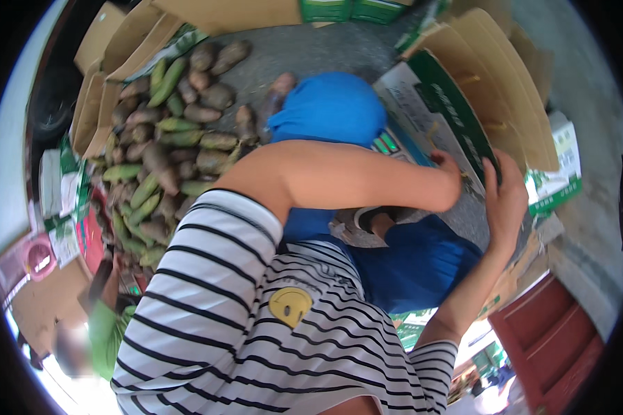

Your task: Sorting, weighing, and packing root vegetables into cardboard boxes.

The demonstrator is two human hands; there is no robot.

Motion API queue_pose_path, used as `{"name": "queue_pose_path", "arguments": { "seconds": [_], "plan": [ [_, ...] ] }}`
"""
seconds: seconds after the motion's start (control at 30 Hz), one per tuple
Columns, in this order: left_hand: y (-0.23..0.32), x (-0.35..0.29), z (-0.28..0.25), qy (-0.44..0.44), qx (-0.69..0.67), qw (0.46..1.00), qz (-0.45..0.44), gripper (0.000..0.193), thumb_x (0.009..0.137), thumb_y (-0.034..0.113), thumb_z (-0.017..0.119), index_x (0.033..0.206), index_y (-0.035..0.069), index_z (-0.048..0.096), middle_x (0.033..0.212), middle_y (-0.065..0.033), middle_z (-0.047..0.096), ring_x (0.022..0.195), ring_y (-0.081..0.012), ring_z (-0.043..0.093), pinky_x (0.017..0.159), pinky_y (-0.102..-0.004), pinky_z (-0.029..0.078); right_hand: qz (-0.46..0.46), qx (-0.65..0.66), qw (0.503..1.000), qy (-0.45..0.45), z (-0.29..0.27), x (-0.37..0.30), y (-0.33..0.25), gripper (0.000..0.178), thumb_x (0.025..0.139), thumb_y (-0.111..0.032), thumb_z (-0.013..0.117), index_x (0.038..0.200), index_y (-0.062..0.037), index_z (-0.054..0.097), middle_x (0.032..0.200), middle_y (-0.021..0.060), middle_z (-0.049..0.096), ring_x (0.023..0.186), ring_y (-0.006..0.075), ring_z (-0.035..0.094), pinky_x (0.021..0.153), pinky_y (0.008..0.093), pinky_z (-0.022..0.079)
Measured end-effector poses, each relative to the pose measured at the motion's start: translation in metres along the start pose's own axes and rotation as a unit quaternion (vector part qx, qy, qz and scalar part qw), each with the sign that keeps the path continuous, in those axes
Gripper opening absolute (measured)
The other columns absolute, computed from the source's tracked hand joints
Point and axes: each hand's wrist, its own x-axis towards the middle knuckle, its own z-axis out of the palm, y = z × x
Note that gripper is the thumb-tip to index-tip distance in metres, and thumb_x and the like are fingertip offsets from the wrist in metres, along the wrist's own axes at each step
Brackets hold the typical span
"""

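My right hand (507, 200) grips the upper edge of an open cardboard box (453, 104) with a dark green band, its thumb on the near side and other fingers partly hidden behind the edge. My left arm crosses in front of me to the right. At its end my left hand (446, 163) is beside the box's near side, fingers curled; what they hold, if anything, is hidden. A small device with a lit green display (386, 144) stands beside the box. Left of it lies a heap of long brown and green vegetables (160, 166).
Rounded blue cloth (329, 107), apparently over my knee, bulges beyond my left arm. Open cartons (128, 45) border the heap. A green-and-white carton (557, 166) stands at right, near a red door (550, 339). Someone in a green top (109, 339) is at left.
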Motion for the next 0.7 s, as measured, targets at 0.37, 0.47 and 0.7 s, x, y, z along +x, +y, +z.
{"name": "queue_pose_path", "arguments": {
  "seconds": [0.37,0.47,0.7],
  "plan": [
    [0.012,-0.071,-0.053,0.103,-0.12,0.979,0.129,0.036,0.077,0.023,0.062,0.11,0.008,0.065,0.101,-0.012,0.066,0.093,-0.0364,0.06,0.07,-0.0567,0.047,-0.01,-0.058,0.998,0.034,0.019,-0.009,0.018,0.015,0.086,-0.015,0.061,0.098,-0.0057,0.062,0.086,0.0144,0.064,0.077,0.0332,0.062,0.065,0.0368,0.048],
    [-0.004,-0.124,-0.038,0.256,-0.213,0.92,0.207,0.034,0.076,0.023,0.064,0.103,0.003,0.066,0.084,-0.0131,0.067,0.081,-0.0297,0.064,0.063,-0.0453,0.05,0.014,-0.034,0.998,0.046,0.022,-0.01,0.017,0.015,0.087,-0.015,0.06,0.098,-0.0057,0.062,0.084,0.0147,0.064,0.075,0.0339,0.062,0.064,0.0373,0.048],
    [-0.127,-0.246,0.107,0.502,-0.515,0.661,-0.216,0.031,0.088,0.022,0.06,0.113,0.004,0.057,0.096,-0.0102,0.065,0.087,-0.0179,0.064,0.073,-0.0282,0.051,-0.015,-0.031,0.999,0.038,0.024,-0.004,0.008,0.015,0.088,-0.016,0.059,0.098,-0.0046,0.061,0.083,0.0154,0.064,0.075,0.0337,0.061,0.065,0.036,0.047]
  ]
}}
